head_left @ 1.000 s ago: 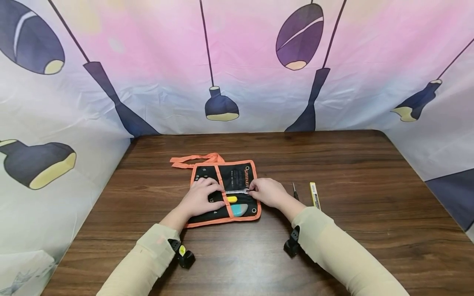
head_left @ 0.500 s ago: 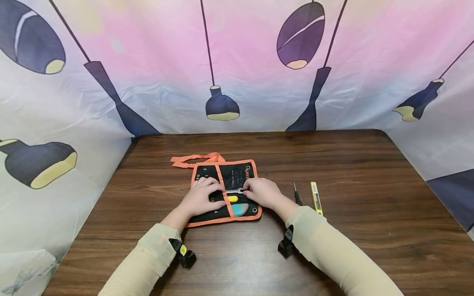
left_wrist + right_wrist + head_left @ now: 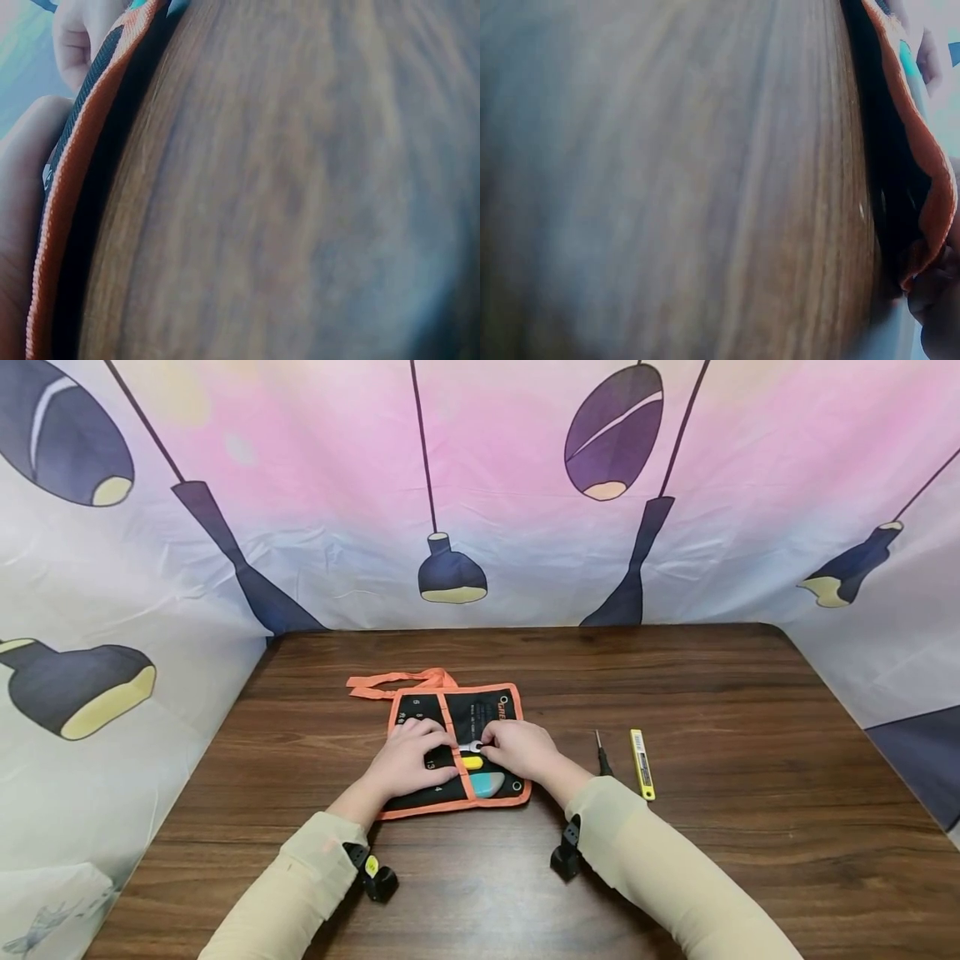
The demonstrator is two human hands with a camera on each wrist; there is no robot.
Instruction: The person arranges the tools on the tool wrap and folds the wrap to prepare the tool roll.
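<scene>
A black tool pouch point(image 3: 468, 710) with orange edging lies unrolled on the table. My left hand point(image 3: 405, 758) rests on its left half, fingers and thumb spread on either side of the pockets, tips at the orange pocket band. From the right, my right hand point(image 3: 521, 749) pinches the open end of a silver wrench point(image 3: 472, 747), whose other end is hidden in a pocket. Just below it a yellow rounded end point(image 3: 472, 762) pokes out of another pocket. A teal and grey handle point(image 3: 488, 785) sticks out of the lowest one. Both wrist views show mostly blurred tabletop and the pouch's orange edge point(image 3: 71, 161).
An orange tie strap point(image 3: 397, 681) trails off the pouch's upper left. Right of the right hand lie a small dark-handled screwdriver point(image 3: 603, 760) and a flat yellow strip point(image 3: 642, 766) with a label and an end hole. Printed fabric point(image 3: 510, 552) hangs behind the wooden table point(image 3: 712, 693).
My right hand has moved left over the pouch, and the wrench has slid deeper into its pocket, leaving less of it showing. The left hand has stayed in place.
</scene>
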